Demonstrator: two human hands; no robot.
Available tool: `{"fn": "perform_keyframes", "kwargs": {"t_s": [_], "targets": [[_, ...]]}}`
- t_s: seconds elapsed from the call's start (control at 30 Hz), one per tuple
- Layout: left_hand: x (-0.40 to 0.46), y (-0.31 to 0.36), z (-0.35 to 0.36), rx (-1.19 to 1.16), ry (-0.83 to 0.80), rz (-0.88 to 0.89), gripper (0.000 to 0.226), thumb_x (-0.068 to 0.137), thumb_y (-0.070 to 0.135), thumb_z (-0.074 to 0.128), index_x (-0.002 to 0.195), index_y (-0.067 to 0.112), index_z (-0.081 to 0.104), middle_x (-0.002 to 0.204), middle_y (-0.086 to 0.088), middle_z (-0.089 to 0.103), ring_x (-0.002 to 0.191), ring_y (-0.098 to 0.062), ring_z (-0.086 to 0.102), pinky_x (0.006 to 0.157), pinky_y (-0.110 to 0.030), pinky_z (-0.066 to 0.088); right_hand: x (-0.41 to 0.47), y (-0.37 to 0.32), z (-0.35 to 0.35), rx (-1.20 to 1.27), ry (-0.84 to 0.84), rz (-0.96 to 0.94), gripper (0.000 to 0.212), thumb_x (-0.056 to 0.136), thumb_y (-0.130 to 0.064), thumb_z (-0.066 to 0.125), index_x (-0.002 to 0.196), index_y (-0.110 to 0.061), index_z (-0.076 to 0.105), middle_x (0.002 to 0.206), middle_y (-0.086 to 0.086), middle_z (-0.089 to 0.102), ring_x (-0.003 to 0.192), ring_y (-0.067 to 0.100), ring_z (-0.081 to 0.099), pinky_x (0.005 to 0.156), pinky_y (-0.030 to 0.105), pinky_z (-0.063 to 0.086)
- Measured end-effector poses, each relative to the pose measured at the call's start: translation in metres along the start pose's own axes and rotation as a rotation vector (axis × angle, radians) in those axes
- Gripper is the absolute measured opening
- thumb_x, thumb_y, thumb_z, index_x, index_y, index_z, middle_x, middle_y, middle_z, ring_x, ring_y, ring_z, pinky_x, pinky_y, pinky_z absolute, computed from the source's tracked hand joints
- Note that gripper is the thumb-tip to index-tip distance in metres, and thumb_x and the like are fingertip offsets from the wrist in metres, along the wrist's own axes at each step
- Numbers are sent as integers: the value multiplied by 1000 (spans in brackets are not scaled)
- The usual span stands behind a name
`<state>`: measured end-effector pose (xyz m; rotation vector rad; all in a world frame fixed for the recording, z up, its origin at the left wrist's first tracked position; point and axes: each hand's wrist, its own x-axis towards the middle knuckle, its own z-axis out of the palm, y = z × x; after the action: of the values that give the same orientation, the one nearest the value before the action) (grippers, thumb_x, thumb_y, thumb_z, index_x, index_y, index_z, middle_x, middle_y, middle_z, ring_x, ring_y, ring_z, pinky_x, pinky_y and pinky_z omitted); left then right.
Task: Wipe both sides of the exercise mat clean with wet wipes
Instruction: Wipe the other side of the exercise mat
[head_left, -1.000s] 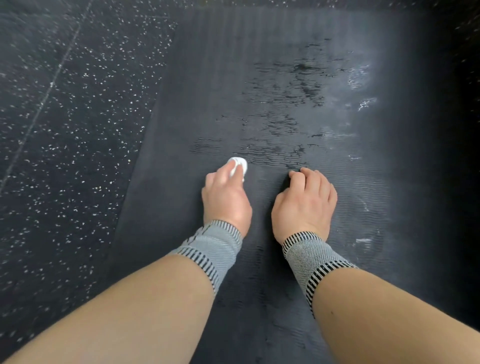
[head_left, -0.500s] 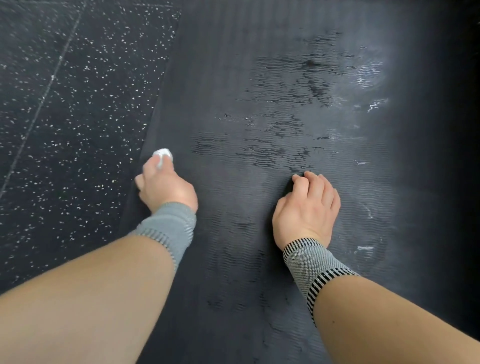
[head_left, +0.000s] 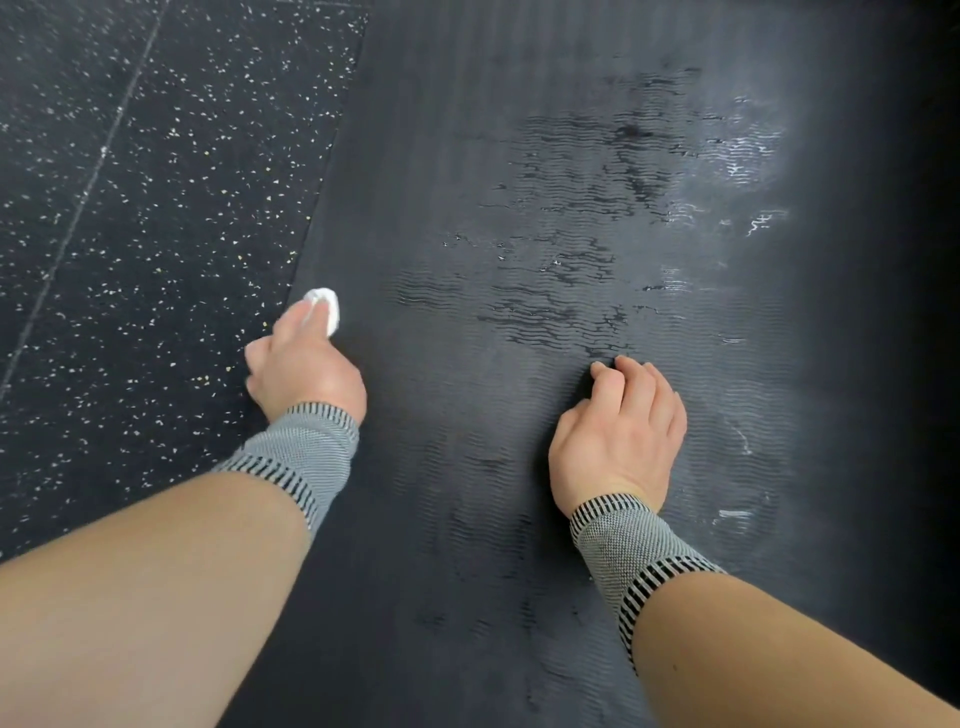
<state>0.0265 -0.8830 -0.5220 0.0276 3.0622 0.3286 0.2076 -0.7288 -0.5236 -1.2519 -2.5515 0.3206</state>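
Mat (head_left: 467, 218) is lying flat on the speckled floor (head_left: 130, 208), showing wet streaks. Left hand (head_left: 304, 364) is pinching a balled wipe (head_left: 326, 306) at its left edge; right hand (head_left: 621, 441) is resting mid-mat, fingers curled, grasping nothing.
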Motion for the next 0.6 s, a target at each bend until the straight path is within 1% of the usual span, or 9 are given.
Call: {"fn": "perform_keyframes", "kwargs": {"t_s": [0.07,0.1,0.17,0.23,0.3,0.4,0.47,0.53,0.6], "targets": [[2,6,1,-81,-16,-76,68,84,-2,35,135,41,47,142,24,42,114,-19,37,98,-25,30,0,-1,0,0,9,2,36,80,-19,40,107,-6,61,120,14,58,120,36,47,104,54,32],[-2,14,3,-152,-34,-110,66,80,1,30,127,42,51,137,21,45,109,-20,39,99,-25,31,0,-1,0,0,15,3,36,80,-19,40,106,-6,61,120,14,58,120,36,47,103,54,32],[-20,40,7,-266,-32,-141,48,76,17,31,110,38,58,119,9,50,99,-24,45,98,-34,40,1,-1,1,-6,19,5,35,80,-18,41,106,-5,61,120,15,58,119,36,48,103,54,32],[-53,62,16,-247,-15,102,41,80,15,40,113,31,59,114,7,54,94,-24,47,85,-36,43,1,-1,1,-12,15,-1,36,81,-18,39,107,-5,61,120,15,58,120,36,47,104,54,31],[-81,72,24,-150,-44,404,55,82,3,45,128,33,51,130,16,53,96,-17,37,80,-31,33,1,-1,1,-13,9,-4,38,81,-20,37,107,-5,60,121,15,57,120,36,46,104,55,31],[-79,65,23,-112,-94,529,68,86,5,43,139,46,41,143,23,43,104,-15,34,85,-25,16,0,-1,-1,-15,2,-4,37,81,-19,37,107,-5,60,122,15,57,120,36,46,104,55,31],[-59,51,12,-160,-108,399,55,86,17,30,120,58,43,122,14,52,94,-22,35,83,-26,15,0,0,-1,-16,-3,-3,36,81,-19,40,107,-5,60,122,15,57,120,37,46,104,55,31],[-30,32,4,-200,-7,153,51,80,11,33,106,52,46,93,7,41,84,-28,35,82,-33,28,0,-1,-1,-13,-9,1,35,80,-17,43,107,-5,60,122,15,57,120,37,46,104,55,31],[-1,16,-2,-93,65,-39,55,79,5,34,112,45,49,104,-2,44,91,-37,43,80,-38,37,0,-1,-1,-12,-9,4,33,79,-16,45,107,-5,61,122,15,57,120,37,47,104,55,32]]}}
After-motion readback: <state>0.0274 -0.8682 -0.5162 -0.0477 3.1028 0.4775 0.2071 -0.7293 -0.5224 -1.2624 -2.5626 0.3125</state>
